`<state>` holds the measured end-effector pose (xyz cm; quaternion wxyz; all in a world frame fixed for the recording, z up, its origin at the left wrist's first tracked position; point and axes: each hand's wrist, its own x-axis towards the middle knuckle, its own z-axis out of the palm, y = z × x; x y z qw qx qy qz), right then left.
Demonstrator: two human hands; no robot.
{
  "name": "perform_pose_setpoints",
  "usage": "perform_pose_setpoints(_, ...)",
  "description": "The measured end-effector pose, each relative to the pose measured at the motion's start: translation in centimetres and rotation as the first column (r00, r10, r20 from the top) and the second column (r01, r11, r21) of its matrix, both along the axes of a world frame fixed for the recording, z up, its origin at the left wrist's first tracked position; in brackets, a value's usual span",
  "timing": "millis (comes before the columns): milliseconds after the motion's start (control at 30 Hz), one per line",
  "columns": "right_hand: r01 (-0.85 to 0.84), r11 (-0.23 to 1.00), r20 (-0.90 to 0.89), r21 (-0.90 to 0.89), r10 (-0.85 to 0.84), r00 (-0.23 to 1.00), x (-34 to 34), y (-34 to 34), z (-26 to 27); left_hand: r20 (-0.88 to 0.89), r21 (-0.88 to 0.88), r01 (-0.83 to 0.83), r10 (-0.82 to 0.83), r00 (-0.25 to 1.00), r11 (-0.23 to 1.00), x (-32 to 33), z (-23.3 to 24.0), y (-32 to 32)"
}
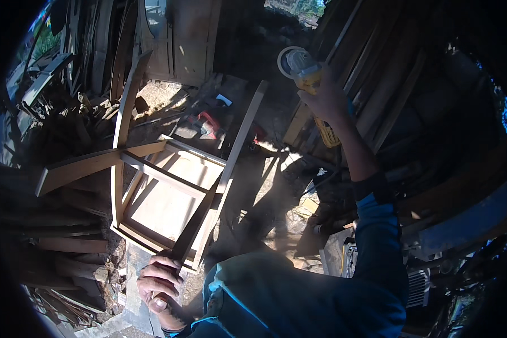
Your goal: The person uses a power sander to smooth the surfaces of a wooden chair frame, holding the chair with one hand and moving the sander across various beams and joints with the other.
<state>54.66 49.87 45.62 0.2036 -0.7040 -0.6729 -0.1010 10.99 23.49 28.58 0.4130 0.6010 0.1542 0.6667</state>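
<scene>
My right hand (327, 99) is closed around a yellow angle grinder (310, 78) with a round disc at its head. The tool is held up at the upper right, apart from the wood. Below it to the left stands a pale wooden furniture frame (164, 173) with long legs and crossbars above a panel (162, 207). It looks like a chair or small table turned over, but I cannot tell which. At its near end my left hand (160, 279) grips a shadowed wooden leg (196, 222) of the frame.
A red power tool (209, 124) lies on the ground beyond the frame. Long planks (372, 84) lean at the upper right. Scrap wood (84, 116) is heaped at the left, with boards (74, 245) stacked below it. A yellow block (309, 205) lies near my right side.
</scene>
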Motion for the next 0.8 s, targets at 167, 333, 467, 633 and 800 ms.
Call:
perform_pose_setpoints(167,-0.096,0.988,-0.613,0.119,0.149,0.776,6.2,-2.3,-9.6,0.226,0.035,0.118,-0.123,0.966,0.992,0.9,-2.9,0.2)
perform_pose_setpoints(333,-0.115,0.986,-0.808,-0.119,-0.029,0.588,6.5,-5.4,-24.6,0.482,-0.258,0.086,0.051,0.875,0.962,0.7,-5.7,-0.6)
perform_pose_setpoints(467,-0.162,0.983,-0.995,-0.083,-0.072,0.073,3.1,-8.7,-39.3,-0.475,-0.613,-0.552,0.294,0.829,0.566,3.1,-7.1,-0.5)
perform_pose_setpoints(633,-0.399,0.915,-0.994,0.060,0.019,-0.105,-2.9,-11.0,-44.3,-0.847,-0.532,-0.500,-0.445,0.292,0.683,10.8,-2.0,-0.4)
perform_pose_setpoints(800,-0.563,0.825,-0.997,0.059,0.081,0.014,-4.4,-9.9,-43.8,-0.915,0.326,-0.457,0.154,-0.374,0.827,17.3,5.2,7.8)
